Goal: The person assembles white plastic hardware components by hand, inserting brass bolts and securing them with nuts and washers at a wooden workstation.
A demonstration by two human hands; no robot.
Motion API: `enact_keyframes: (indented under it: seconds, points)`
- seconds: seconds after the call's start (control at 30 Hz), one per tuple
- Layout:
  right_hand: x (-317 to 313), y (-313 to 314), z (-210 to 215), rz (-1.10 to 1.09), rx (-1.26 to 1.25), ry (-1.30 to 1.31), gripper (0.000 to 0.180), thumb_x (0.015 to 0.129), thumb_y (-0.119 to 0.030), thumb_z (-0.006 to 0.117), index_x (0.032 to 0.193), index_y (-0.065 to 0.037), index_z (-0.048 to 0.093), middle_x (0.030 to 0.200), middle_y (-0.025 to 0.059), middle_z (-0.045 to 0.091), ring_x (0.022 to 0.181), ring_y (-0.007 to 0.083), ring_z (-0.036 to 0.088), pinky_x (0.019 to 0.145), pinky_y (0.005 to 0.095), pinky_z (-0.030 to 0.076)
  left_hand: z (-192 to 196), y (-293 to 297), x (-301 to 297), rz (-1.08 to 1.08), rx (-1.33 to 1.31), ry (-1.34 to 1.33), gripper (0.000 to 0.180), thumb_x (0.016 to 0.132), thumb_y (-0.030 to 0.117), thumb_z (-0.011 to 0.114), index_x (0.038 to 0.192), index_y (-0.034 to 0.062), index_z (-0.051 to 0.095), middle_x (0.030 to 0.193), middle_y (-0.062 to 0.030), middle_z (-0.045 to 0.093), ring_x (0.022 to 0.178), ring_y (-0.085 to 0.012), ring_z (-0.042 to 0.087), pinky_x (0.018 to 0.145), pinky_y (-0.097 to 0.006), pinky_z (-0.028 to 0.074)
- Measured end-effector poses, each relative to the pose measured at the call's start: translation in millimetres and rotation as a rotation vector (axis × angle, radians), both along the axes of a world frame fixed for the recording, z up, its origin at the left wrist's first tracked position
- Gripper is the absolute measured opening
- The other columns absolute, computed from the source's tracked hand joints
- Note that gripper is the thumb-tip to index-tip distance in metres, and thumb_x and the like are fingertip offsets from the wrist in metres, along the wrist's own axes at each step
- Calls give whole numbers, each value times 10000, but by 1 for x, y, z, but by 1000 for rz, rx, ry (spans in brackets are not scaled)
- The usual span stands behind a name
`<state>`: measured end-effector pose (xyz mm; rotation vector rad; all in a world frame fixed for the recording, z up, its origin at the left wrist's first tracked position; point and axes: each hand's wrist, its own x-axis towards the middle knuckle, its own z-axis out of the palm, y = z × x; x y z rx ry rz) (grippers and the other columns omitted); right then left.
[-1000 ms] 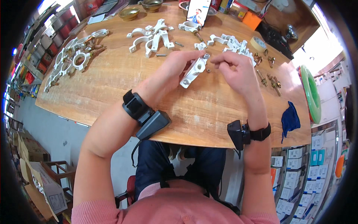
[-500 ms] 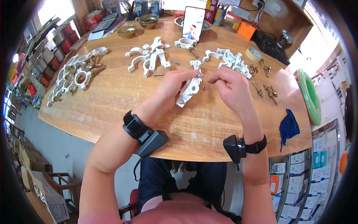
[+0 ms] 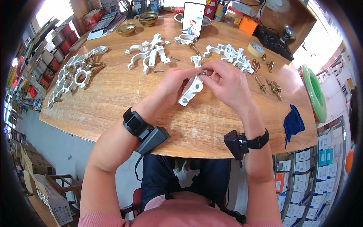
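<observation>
A white pipe clamp [image 3: 192, 87] is held at a slant above the table by my left hand [image 3: 174, 84], whose fingers wrap its left side. At the clamp's upper end, my right hand [image 3: 228, 81] pinches a small metal nut [image 3: 203, 73] between thumb and forefinger, both hands' fingertips almost meeting there. Another screw head [image 3: 184, 101] shows at the clamp's lower end. Just beyond my fingers lies a white clamp piece [image 3: 196, 60]. My fingers partly hide the nut and the clamp's far side.
Loose white clamp halves [image 3: 151, 55] and two screws lie to the left, more clamp halves [image 3: 235, 56] to the right. Assembled clamps [image 3: 80, 76] sit far left. Brass-coloured bolts [image 3: 273, 90], a tape roll [image 3: 256, 49] and a blue cloth [image 3: 293, 123] are at right. A phone [image 3: 193, 20] stands behind.
My right hand has moved left and forward onto the clamp's upper end, its fingers now at the metal fastener. The loose nut beside the clamp is no longer visible. My left hand stays on the clamp.
</observation>
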<state>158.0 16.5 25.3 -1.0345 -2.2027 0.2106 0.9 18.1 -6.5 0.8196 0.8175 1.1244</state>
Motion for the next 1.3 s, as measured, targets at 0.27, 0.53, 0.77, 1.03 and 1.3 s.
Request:
enact_keyframes:
  seconds: [0.27,0.53,0.77,1.03,1.3]
  points:
    - [0,-2,-2,-9,-11,36,95,736,-152,581,788,-74,594,684,71,565,568,206,551,513,295,431,-9,2,-2,37,-35,-12,184,799,176,561,756,-2,587,633,-31,556,515,-92,496,420,-223,359]
    - [-1,3,-8,-36,-9,113,105,709,-147,574,777,-85,625,623,57,577,539,181,550,496,277,424,-1,1,-4,46,-23,46,203,794,207,575,752,8,588,618,-18,546,491,-80,474,405,-219,336]
    - [-2,2,-5,-16,-43,190,133,696,-138,564,797,-103,644,592,47,581,519,158,550,504,272,430,-1,1,-8,14,14,134,226,833,230,499,892,31,587,743,-24,584,608,-91,522,548,-212,436]
    - [2,0,-4,-71,-103,97,182,694,-129,549,848,-94,638,599,38,582,534,153,555,528,267,438,-1,2,-7,26,5,104,201,825,213,511,852,29,588,719,-21,577,592,-91,517,517,-208,418]
    - [2,3,-7,-47,-102,107,188,706,-126,533,864,-109,633,601,34,581,535,159,553,531,281,436,-5,4,-10,39,41,102,177,806,200,537,837,35,591,686,-8,570,565,-69,507,480,-186,388]
